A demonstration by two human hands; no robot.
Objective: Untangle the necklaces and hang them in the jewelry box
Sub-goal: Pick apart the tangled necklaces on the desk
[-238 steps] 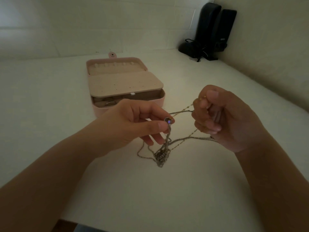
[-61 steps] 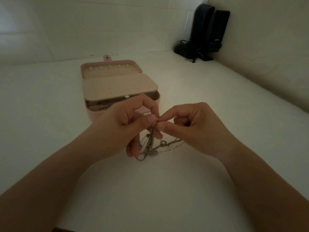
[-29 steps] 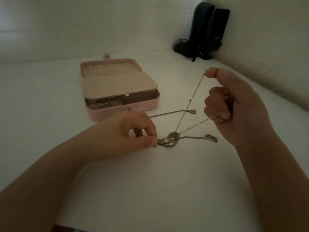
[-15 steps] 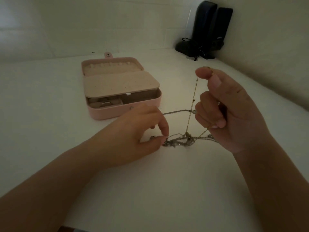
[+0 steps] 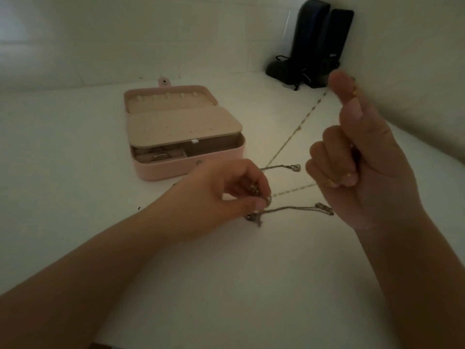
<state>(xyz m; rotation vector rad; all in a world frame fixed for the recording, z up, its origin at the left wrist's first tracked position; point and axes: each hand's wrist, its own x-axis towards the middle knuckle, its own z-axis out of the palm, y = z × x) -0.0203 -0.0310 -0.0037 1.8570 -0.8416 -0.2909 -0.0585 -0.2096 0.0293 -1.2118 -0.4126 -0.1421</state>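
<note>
While both hands pull, gold chain [image 5: 293, 136] slants up-right.

A dim corner of what looks like a home, seen from above a plain white tabletop [image 5: 226, 285] pushed against pale, bare walls [image 5: 125, 34]. A pink jewelry box [image 5: 191, 165] lies open on the surface (a ring shows in its front tray), a personal item more at home on a dresser or desk than in any workplace. Two black desktop speakers [image 5: 319, 44] with their cables bunched at the base stand in the far corner.
</note>
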